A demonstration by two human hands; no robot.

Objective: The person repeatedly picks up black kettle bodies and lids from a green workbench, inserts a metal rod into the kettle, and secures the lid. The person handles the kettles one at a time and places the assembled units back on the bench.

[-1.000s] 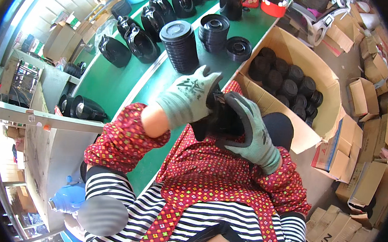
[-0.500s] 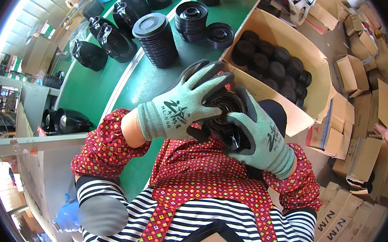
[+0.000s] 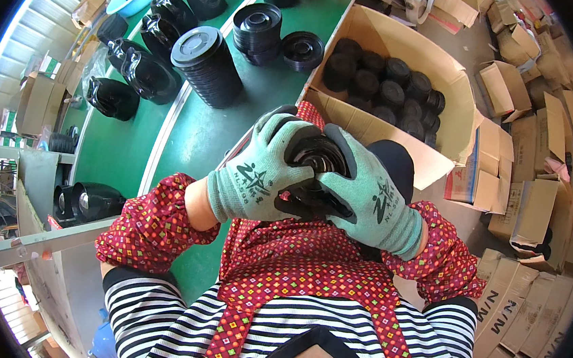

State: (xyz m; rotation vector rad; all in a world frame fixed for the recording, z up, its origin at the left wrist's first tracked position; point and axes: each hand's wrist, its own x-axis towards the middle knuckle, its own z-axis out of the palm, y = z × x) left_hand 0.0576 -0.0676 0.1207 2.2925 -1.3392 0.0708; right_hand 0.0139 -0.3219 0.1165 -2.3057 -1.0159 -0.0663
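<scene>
In front of my lap I hold a glossy black plastic housing [image 3: 318, 156] with round, ringed steps on its upper face. My left hand [image 3: 268, 167], in a green and black work glove, wraps its left side. Around the right side curls my right hand [image 3: 366, 189] in a matching glove. Both thumbs press on the ringed face and nearly meet at its middle. The gloves hide much of the housing's sides and underside.
On the green table [image 3: 190, 145] stand a tall stack of black ringed discs [image 3: 207, 70], shorter stacks [image 3: 257, 30] and several glossy black housings [image 3: 149, 75]. A cardboard box [image 3: 352, 125] of black round parts sits at the right. More cartons [image 3: 505, 96] lie beyond it.
My left fingers, spread before, have folded down over the housing. Both hands close in tighter, and the ringed face turns more upward. The whole view has shifted slightly.
</scene>
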